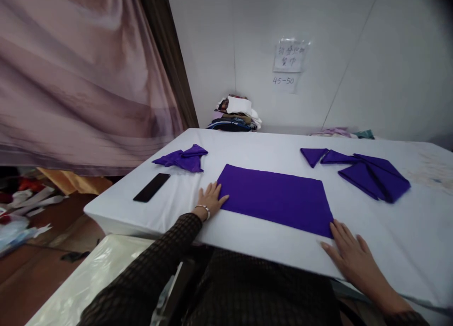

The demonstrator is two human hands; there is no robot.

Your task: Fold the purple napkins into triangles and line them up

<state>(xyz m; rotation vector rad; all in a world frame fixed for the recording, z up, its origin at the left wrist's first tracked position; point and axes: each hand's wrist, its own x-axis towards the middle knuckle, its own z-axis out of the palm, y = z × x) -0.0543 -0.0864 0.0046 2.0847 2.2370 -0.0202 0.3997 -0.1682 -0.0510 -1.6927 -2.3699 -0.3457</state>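
A purple cloth napkin lies flat as a wide rectangle on the white-covered table. My left hand rests at its left edge, fingers stretched out over the corner, a bracelet at the wrist. At the near right corner, my right hand lies with fingers spread, its fingertips touching the cloth's edge. Neither hand grips anything. To the right is a folded purple napkin in a bow-like shape with pointed ends. A crumpled purple cloth sits at the far left of the table.
A black phone lies near the table's left edge. Behind the table is a pile of folded cloths against the wall. A handwritten paper sign hangs there. A pink curtain drapes at left, above floor clutter.
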